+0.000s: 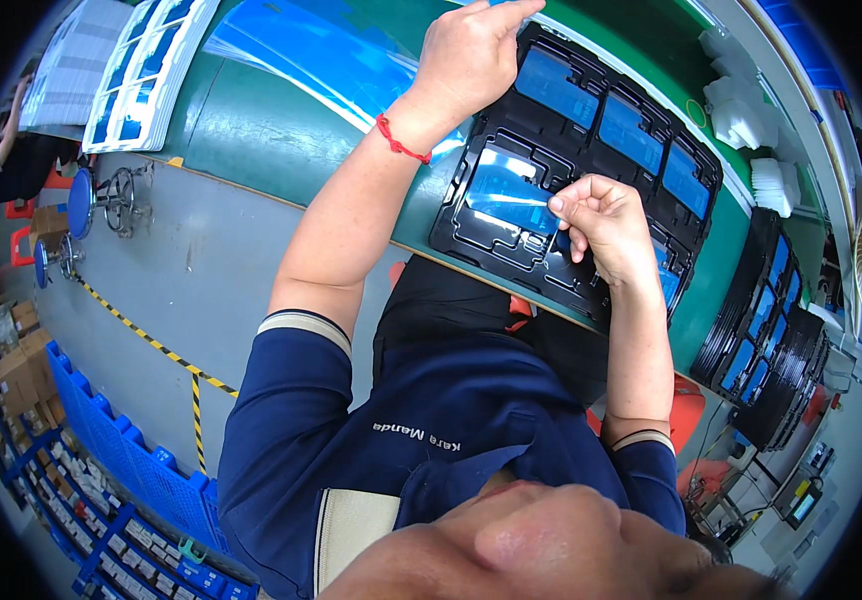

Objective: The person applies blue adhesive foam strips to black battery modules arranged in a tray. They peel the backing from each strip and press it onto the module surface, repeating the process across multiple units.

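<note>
A black moulded tray lies on the green bench in front of me, its pockets holding several flat blue panels. Over the near-left pocket is my right hand, thumb and forefinger pinched on a thin clear film that shows as a pale streak across the blue panel there. My left hand, with a red cord at the wrist, reaches above the tray's far-left corner. Its fingers are bent together beside something blue and partly cut off by the upper edge; what they hold cannot be made out.
Glossy blue film sheets lie left on the green bench, beside white trays with blue panels. Stacked black trays stand at the right, white foam pieces beyond. Stools and another person are left.
</note>
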Motion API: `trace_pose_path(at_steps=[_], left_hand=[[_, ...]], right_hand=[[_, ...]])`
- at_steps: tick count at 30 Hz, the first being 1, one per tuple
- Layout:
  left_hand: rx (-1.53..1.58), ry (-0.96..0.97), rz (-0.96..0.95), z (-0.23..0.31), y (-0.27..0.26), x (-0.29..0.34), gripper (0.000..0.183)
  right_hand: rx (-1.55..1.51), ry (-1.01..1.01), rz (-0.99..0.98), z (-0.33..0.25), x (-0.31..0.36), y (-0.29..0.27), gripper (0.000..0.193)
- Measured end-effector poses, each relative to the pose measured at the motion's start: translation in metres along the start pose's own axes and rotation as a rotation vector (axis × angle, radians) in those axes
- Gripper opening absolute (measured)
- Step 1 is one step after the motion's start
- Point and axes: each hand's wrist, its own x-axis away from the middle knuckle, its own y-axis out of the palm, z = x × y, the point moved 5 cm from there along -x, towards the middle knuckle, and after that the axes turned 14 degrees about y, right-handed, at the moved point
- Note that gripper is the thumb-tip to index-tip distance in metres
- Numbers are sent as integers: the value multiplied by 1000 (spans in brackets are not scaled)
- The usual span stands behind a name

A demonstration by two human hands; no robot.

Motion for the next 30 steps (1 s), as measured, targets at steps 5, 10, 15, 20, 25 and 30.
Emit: trace_pose_path(at_steps=[5, 10, 15, 20, 25, 30], left_hand=[[2, 7, -2, 1, 0, 0, 26], [-13, 29, -6, 1, 1, -1, 25], [13, -8, -7, 3, 0, -2, 25], [19, -13, -11, 2, -1, -2, 25], [20, -39, -19, 4, 0, -3, 25], [23, -30, -36, 1, 5, 0, 25]], right_hand=[[13, -4, 13, 0, 0, 0, 5], [51, -16, 49, 0, 1, 2, 5], [141, -20, 130, -1, 3, 5, 5], [282, -48, 236, 0, 5, 6, 6], [537, -297, 441, -7, 15, 15, 5], [704, -457, 568, -10, 31, 25, 20]])
